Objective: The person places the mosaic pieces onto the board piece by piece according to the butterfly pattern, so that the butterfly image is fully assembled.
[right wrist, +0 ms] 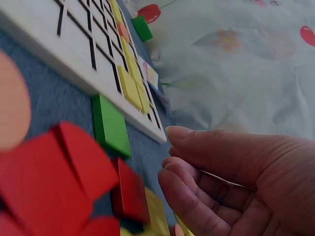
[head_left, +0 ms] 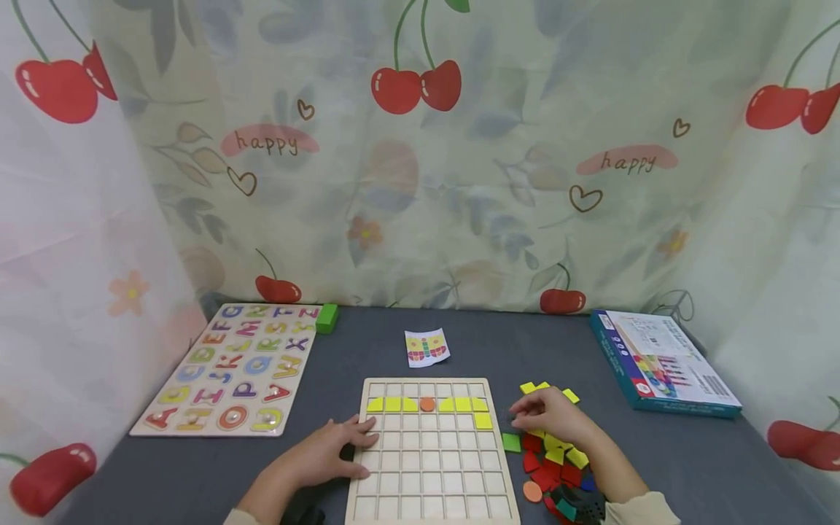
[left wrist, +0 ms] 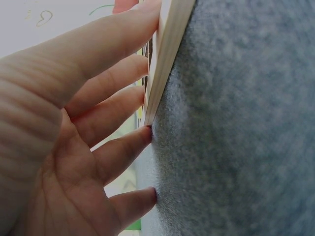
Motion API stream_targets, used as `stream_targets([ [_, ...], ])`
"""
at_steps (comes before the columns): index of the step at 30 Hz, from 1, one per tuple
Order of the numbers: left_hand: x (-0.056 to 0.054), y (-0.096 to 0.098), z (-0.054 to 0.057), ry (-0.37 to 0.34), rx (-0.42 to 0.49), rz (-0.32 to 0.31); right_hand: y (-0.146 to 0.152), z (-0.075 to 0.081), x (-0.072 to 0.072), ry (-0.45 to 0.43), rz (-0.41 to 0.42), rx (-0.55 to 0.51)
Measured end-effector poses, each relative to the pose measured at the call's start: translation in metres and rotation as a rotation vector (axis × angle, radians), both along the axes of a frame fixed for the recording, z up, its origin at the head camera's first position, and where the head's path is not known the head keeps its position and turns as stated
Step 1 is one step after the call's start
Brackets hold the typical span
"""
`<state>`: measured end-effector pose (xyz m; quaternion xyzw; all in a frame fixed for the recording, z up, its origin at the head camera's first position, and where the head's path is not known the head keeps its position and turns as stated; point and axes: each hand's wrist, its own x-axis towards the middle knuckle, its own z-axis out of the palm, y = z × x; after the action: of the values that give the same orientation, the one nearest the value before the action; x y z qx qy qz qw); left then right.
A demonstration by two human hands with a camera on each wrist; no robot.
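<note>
A pale wooden grid board (head_left: 402, 502) lies in front of me, with a row of yellow tiles (head_left: 462, 404) broken by one orange disc (head_left: 427, 404). One more yellow tile (head_left: 483, 421) sits below that row at the right. My left hand (head_left: 328, 452) rests against the board's left edge, fingers extended; the left wrist view shows fingertips along its wooden side. Past the right edge, my right hand (head_left: 554, 414) hovers by loose yellow tiles (head_left: 554, 442), its fingers loosely bent. In the right wrist view no tile shows between thumb and fingers.
Red tiles (head_left: 545, 479), a green tile (head_left: 511, 442) and an orange disc (head_left: 532, 491) lie right of the board. Behind it is a butterfly picture card (head_left: 426, 348). An alphabet board (head_left: 230, 372) and green block (head_left: 327, 319) lie left, a box (head_left: 669, 364) right.
</note>
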<state>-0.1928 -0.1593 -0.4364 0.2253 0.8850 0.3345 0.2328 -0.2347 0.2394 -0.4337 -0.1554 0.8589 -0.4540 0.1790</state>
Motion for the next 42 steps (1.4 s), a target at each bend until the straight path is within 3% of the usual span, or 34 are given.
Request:
stream_targets([
  [7,-0.001,0.000,-0.002,0.024,-0.008,-0.005,0.021,0.005,0.019,-0.048,-0.043,0.020],
  [17,-0.002,0.001,-0.002,0.031,-0.013,0.003,0.017,0.005,0.056,-0.063,0.011,0.035],
  [23,-0.001,0.002,-0.003,0.025,-0.013,-0.003,0.014,-0.004,0.072,-0.056,0.032,0.030],
  [28,0.000,0.001,-0.002,0.024,-0.010,0.007,0.011,-0.010,0.077,-0.070,0.003,0.045],
  [36,0.000,0.000,-0.002,0.016,-0.004,-0.002,0.006,-0.008,0.078,-0.094,0.064,0.030],
  [42,0.000,0.000,-0.001,0.024,-0.003,-0.006,0.005,-0.007,0.078,-0.109,0.058,0.046],
])
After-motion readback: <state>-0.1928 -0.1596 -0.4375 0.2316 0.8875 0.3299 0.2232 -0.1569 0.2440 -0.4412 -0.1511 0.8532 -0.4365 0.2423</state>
